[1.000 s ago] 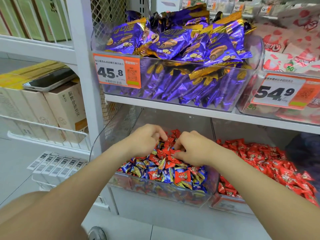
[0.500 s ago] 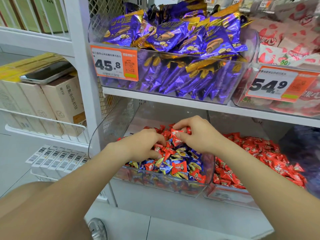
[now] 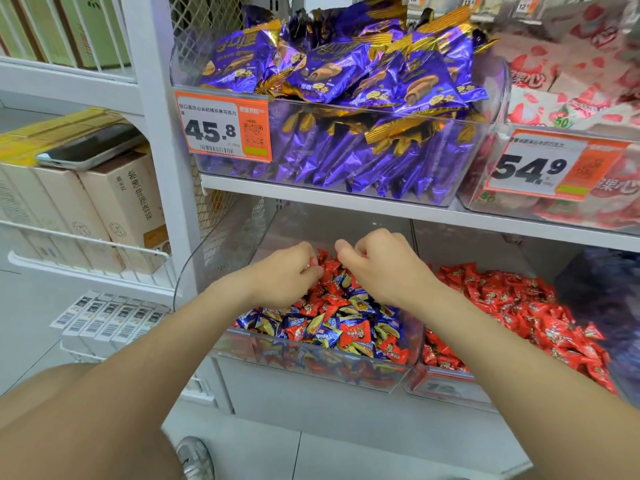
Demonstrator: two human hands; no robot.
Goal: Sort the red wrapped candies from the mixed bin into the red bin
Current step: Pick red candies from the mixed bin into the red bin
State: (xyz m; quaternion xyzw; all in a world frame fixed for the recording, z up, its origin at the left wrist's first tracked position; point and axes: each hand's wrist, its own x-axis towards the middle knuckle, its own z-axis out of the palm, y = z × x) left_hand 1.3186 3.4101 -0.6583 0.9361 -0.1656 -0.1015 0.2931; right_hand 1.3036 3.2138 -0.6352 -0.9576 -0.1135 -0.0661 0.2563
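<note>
My left hand pinches red wrapped candies at the back of the mixed bin, where reds lie thickest. My right hand curls beside it; whether it holds any I cannot tell. The red bin sits just to the right, which should keep carries short.

Clear, smooth plastic is forming the walls of the mixed bin at lower centre and the red bin to its right, both letting their contents show through. Crinkled, glossy film is glinting on the red wrapped candies and on the blue wrapped candies among them. At upper centre, shiny purple foil packets with gold crimped ends are reflecting the light beside a matt paper price tag. A smooth, white-painted shelf is looking like metal, while matt cardboard boxes at left are carrying a glossy phone.
</note>
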